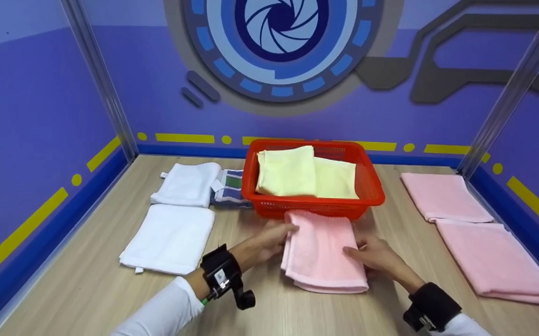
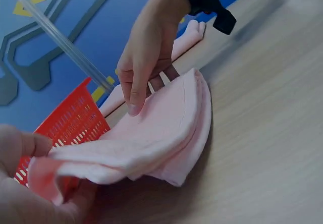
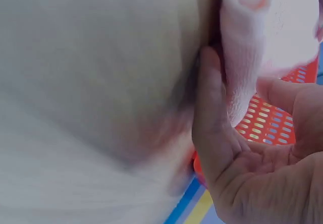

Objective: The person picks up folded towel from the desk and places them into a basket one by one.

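Both hands hold a folded pink towel (image 1: 325, 254) just in front of the red basket (image 1: 269, 205). My left hand (image 1: 269, 240) pinches its left edge, thumb on top and fingers beneath, as the left wrist view also shows. On the opposite side, my right hand (image 1: 377, 256) grips the towel's right edge between thumb and fingers. In the right wrist view the rolled-looking fold of the pink towel (image 3: 242, 47) lies between thumb and fingers. Two folded yellow towels (image 1: 288, 172) lie side by side inside the basket.
Two folded white towels (image 1: 171, 238) lie on the left of the table. A striped blue and green towel (image 1: 232, 186) sits partly behind the basket's left side. More folded pink towels (image 1: 498, 256) lie along the right. Purple printed walls (image 1: 157, 74) enclose the table.
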